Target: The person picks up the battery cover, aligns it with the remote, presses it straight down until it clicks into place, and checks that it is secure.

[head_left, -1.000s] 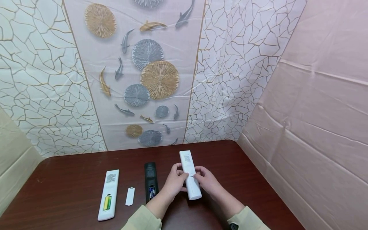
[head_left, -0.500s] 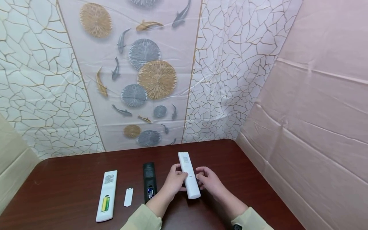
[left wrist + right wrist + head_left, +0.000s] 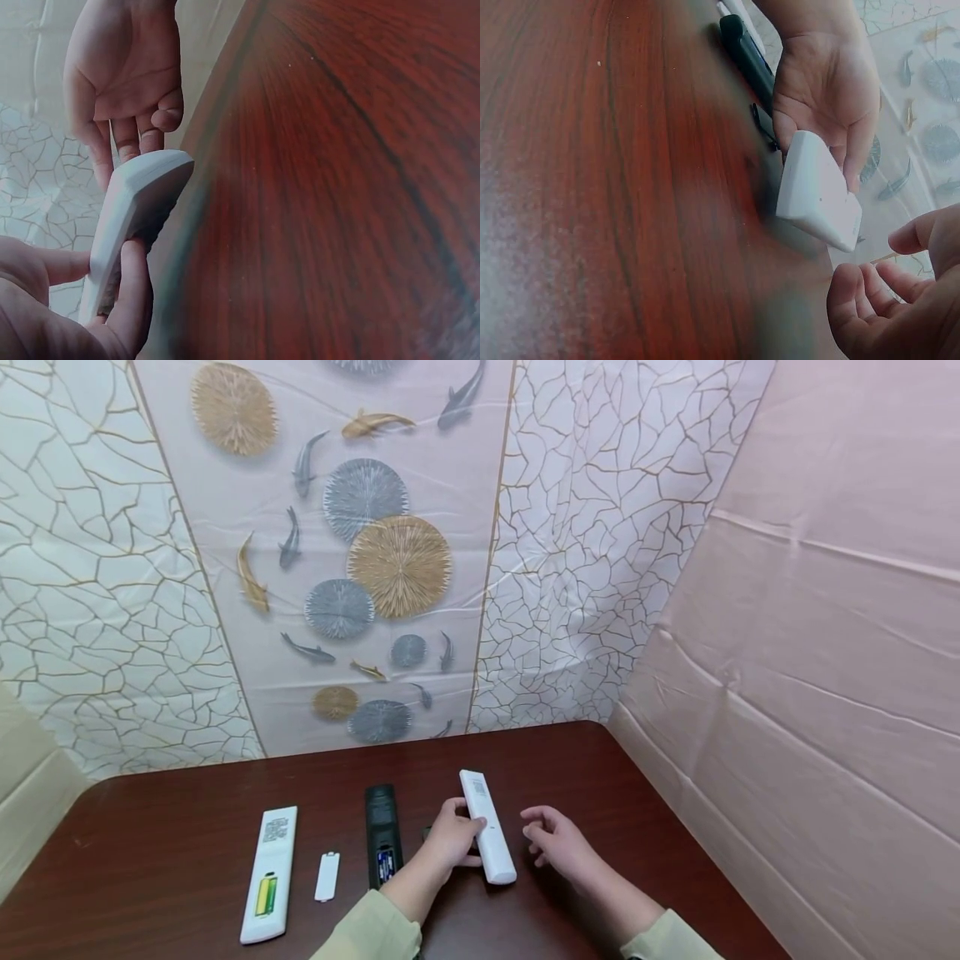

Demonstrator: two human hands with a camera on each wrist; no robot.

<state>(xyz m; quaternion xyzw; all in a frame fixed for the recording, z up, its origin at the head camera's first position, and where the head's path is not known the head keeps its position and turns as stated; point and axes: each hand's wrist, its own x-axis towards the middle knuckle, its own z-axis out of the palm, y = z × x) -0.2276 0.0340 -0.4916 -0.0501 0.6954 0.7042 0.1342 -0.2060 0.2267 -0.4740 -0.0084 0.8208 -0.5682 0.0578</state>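
My left hand (image 3: 450, 839) grips a white remote control (image 3: 492, 843) by its left side, thumb on the back face. That face is turned up, showing a printed label and a small slot. In the left wrist view, the fingers curl under the dark button side. My right hand (image 3: 561, 845) hovers to the right of the remote, apart from it, with fingers loosely bent and nothing in them. Left of my left hand lies a black remote control (image 3: 381, 818) with its battery compartment uncovered and blue batteries (image 3: 386, 864) inside.
Further left on the brown table (image 3: 172, 827) lie a second white remote (image 3: 273, 852), its yellow-green battery (image 3: 266, 893) exposed, and a white battery cover (image 3: 327, 877). A small black piece (image 3: 764, 124) lies beside the black remote. Patterned cloth (image 3: 562, 568) hangs behind.
My right hand has let go of the white remote and moved off to the right. The left hand keeps its grip; the remote has come slightly lower. The head view has shifted a little right.
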